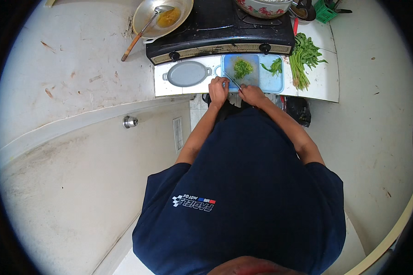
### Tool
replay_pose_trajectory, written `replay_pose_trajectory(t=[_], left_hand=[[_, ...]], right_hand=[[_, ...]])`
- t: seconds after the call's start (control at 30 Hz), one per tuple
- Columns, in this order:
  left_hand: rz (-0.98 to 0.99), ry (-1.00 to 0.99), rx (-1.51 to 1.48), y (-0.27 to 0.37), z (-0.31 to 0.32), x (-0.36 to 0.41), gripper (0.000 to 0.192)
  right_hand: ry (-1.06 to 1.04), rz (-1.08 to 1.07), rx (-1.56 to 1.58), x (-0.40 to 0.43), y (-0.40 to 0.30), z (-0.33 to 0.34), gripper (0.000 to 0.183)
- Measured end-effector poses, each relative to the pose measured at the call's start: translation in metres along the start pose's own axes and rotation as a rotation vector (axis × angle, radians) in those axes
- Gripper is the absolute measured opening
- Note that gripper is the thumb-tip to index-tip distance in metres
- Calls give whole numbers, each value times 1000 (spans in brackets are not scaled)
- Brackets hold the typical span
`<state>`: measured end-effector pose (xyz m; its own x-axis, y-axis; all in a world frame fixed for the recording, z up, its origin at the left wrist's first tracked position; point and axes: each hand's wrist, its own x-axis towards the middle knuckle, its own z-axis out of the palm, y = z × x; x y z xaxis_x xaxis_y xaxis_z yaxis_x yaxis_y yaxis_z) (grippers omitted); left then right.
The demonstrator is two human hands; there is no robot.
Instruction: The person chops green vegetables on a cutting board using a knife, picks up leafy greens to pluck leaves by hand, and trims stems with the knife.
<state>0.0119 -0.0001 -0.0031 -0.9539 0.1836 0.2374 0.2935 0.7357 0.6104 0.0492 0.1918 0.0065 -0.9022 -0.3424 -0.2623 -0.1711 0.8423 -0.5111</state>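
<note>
My right hand (252, 94) grips a knife (234, 81) at the front edge of a light-blue cutting board (271, 82). The blade slants up and left across the board's darker blue section. My left hand (219, 90) is at the board's front left corner, its fingers curled beside the blade. Whether something small is pinched in them is too small to tell. Finely chopped greens (243, 68) lie in a heap above the blade. A few green leaves (274, 67) rest on the board's right part.
A grey oval dish (188, 74) with two handles sits left of the board. Leafy greens with long stems (304, 56) lie to the right. Behind is a black gas stove (206, 31) with a wok (148, 24), holding a ladle (137, 38) and yellowish liquid, and a floral pot (265, 9).
</note>
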Motion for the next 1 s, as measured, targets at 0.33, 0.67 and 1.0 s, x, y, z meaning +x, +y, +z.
replay_pose_trajectory(t=[0.33,0.67,1.0], left_hand=[[46,-38,72,3,-5,-1,8],[15,-6,-8,-5,-1,-5,10],[-13,-30,-4,-4,-1,-2,8]], right_hand=[[21,-9,-35,18,-2,11,37],[38,-20,6,7,5,8,37],[-5,-44,22,10,1,15,37]])
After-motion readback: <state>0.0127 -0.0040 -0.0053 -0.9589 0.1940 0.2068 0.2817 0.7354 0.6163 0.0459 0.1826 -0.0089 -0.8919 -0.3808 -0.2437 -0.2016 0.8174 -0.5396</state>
